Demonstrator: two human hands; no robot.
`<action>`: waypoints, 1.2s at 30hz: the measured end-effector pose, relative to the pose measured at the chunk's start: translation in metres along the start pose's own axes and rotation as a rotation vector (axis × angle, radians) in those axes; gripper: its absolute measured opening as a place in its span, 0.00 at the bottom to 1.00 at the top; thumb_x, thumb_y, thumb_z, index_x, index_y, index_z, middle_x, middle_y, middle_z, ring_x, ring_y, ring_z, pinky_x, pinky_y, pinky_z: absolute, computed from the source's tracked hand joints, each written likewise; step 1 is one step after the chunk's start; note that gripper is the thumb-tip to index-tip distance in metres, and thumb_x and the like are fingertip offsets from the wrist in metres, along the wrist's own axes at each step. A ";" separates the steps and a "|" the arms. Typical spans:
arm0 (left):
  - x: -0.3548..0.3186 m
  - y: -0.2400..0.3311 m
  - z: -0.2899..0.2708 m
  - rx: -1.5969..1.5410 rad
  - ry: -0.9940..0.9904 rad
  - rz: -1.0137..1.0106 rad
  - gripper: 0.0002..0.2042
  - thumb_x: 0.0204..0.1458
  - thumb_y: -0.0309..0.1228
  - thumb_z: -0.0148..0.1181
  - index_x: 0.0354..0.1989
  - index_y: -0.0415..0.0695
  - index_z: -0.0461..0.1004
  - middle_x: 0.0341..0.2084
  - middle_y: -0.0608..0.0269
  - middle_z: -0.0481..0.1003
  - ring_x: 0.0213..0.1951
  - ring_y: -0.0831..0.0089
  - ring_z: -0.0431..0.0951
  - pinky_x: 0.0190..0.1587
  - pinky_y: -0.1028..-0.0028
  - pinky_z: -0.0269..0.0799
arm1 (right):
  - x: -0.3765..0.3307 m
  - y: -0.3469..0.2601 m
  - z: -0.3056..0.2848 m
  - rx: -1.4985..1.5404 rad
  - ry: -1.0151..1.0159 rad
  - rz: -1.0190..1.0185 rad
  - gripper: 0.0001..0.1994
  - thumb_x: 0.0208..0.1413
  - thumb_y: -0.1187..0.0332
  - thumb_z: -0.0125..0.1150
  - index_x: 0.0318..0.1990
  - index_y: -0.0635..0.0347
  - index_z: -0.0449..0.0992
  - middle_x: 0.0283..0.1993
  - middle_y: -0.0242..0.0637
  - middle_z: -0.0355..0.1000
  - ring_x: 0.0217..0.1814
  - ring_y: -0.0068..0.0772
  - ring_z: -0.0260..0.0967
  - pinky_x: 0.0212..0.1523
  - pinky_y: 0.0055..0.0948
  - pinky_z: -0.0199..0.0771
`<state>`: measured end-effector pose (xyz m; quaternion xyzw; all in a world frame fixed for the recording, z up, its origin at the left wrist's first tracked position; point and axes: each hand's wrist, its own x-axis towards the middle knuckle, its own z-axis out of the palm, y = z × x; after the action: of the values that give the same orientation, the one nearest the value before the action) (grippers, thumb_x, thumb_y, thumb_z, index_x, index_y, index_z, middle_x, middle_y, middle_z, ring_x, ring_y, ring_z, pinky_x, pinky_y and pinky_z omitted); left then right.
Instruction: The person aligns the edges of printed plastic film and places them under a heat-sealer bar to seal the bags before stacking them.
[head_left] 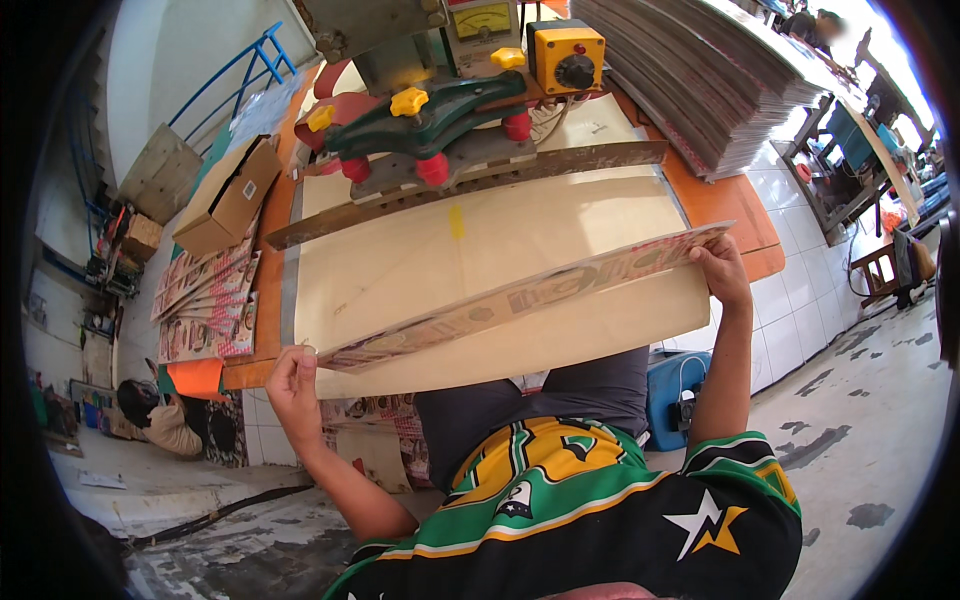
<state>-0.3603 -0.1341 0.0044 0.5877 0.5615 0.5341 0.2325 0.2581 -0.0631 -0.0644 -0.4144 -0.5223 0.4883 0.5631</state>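
A long printed sheet (pixel 560 292) with red, white and grey patterns is stretched between my two hands, tilted so that I see it almost edge-on. At its left end, the fingers of my left hand (pixel 293 383) pinch the corner. My right hand (pixel 722 265) grips the other end, thumb below and fingers along the edge. Under the sheet lies a cream-coloured board (pixel 380 240) on the table. Past it stands a press with a dark green clamp head (pixel 440 118), yellow star knobs (pixel 409 101) and red feet. A long metal bar (pixel 590 157) runs across in front of the press.
An open cardboard box (pixel 228 195) sits at left beside several printed sheets (pixel 205 310). A tall stack of sheets (pixel 690 80) stands at far right. The orange table (pixel 735 215) edges the board, and a yellow control box (pixel 566 58) is behind. Other people sit farther off.
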 end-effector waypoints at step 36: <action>-0.002 0.018 -0.002 -0.115 -0.091 -0.066 0.13 0.63 0.33 0.62 0.31 0.34 0.77 0.29 0.62 0.78 0.35 0.79 0.74 0.45 0.76 0.69 | -0.002 0.000 -0.003 -0.055 0.005 0.029 0.10 0.60 0.70 0.68 0.44 0.68 0.78 0.41 0.35 0.80 0.39 0.22 0.76 0.42 0.25 0.78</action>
<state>-0.3547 -0.1414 0.0199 0.5782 0.5380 0.5303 0.3084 0.2607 -0.0649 -0.0654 -0.4385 -0.5278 0.4810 0.5457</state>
